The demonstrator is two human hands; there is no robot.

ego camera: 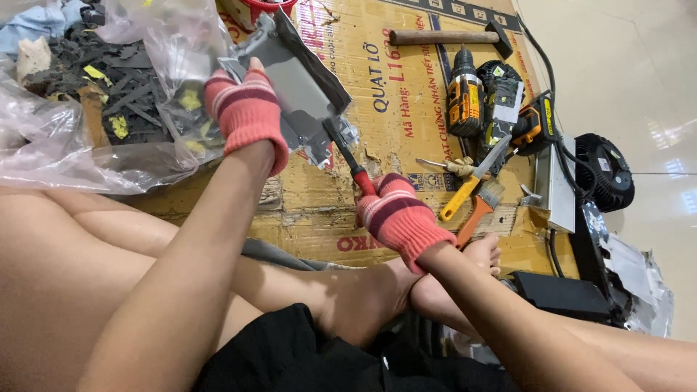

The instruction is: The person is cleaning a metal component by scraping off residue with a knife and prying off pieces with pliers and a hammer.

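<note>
Brown printed cardboard [406, 109] underlies left hand [245, 112] gripping grey panel [298, 80], right hand [396, 214] gripping screwdriver [348, 156].

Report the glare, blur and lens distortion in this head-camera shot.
Head view: glare streaks the pale floor tiles at right; the clear plastic bag shines; left hand, right hand and grey metal part look sharp; wide lens stretches the near forearms.

The red bucket [258, 9] is cut off by the top edge.
</note>
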